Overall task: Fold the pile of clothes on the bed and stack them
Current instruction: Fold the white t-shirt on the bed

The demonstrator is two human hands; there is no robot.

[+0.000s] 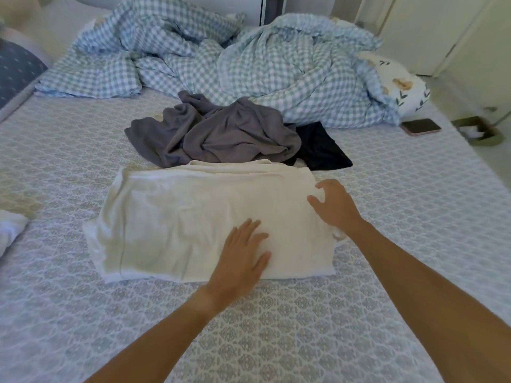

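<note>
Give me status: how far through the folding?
Early. No finished stack visible. In hand: white garment, partly folded on the bed, left hand flat on it, right hand at its right edge. Left: crumpled grey garment and dark garment behind it.

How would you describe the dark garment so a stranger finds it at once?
On the patterned bed sheet, find the crumpled grey garment before the checked duvet. The black garment lies against its right side, flat, the darkest cloth there.
</note>
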